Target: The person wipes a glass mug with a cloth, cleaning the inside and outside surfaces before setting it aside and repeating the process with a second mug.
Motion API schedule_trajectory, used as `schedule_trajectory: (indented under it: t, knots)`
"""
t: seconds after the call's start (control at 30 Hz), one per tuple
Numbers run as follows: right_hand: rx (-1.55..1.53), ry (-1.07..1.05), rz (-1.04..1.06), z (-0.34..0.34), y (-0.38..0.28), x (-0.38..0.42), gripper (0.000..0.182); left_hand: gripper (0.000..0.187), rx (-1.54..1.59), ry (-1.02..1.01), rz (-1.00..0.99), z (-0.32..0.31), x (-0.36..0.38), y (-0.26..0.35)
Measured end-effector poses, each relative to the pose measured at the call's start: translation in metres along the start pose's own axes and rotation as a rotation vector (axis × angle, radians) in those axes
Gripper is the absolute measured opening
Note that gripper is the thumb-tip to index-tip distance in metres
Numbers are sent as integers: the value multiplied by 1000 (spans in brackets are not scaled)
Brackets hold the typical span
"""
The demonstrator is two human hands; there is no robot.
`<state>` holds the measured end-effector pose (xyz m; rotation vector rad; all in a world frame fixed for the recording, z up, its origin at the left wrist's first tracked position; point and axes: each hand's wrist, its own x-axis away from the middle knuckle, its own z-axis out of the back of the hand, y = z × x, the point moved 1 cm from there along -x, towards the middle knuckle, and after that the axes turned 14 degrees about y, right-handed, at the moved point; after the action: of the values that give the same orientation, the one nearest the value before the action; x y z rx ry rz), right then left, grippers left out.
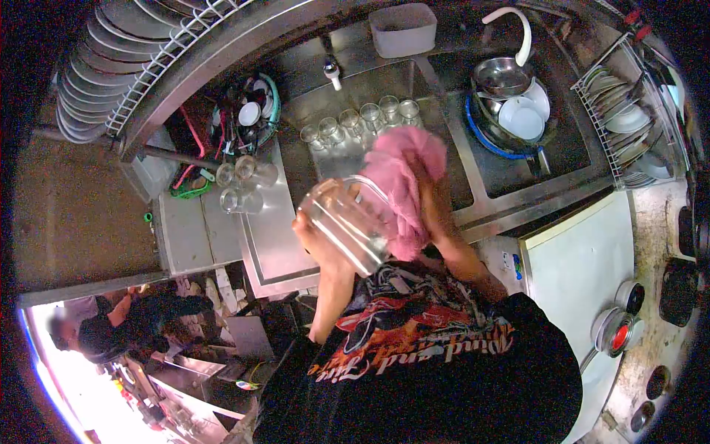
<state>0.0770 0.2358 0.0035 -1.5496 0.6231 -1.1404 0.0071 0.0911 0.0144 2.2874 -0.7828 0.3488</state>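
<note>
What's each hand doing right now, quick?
Left hand: closed around a clear glass vessel.
Right hand: holding a pink cloth against the glass vessel; its fingers are partly hidden.

On my feed, a steel sink counter (277, 248) carries glass mugs (255, 172) at its left edge, a plastic tub (404, 34) along the back, and six glasses (351, 123) in a row, perhaps inside a basin (318, 164).

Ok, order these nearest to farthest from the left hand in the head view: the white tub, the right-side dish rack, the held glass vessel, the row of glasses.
1. Held glass vessel: in the left hand.
2. Row of glasses: ahead, beyond the vessel.
3. White tub: farther back, behind the glasses.
4. Right-side dish rack: far right.
</note>
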Motion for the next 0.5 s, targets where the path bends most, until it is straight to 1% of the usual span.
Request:
schedule_trajectory:
  t: [0.03,0.07,0.1,0.13,0.17,0.2,0.23,0.27,0.33,0.37,0.47,0.5]
  knots:
    - [2,-1,0,6,4,-5,44,83,77,-14,104,-11,4,1]
    - [-175,101,86,19,6,-10,44,85,156,-24,207,-17,5,1]
    - [-352,200,173,32,7,-15,46,81,219,-9,223,-12,-2,1]
    - [-530,300,259,38,8,-16,50,81,224,-4,219,-6,-9,0]
    - [-527,295,258,39,4,-11,50,69,325,14,278,-1,-15,-3]
    - [-224,413,519,43,-7,-1,60,58,425,29,338,3,-18,-5]
    - [91,523,771,46,-17,9,71,53,343,-37,336,6,-16,-6]
    - [93,526,772,42,-23,19,71,53,344,-38,339,7,-15,-9]
    - [290,648,1150,26,-36,40,53,59,110,178,227,8,-13,-18]
    - [293,652,1150,24,-39,45,53,51,106,173,183,6,-12,-21]
    - [682,555,1353,13,-49,56,53,48,157,154,246,14,-21,-26]
    - [808,511,1418,9,-51,59,54,48,86,239,132,24,-29,-25]
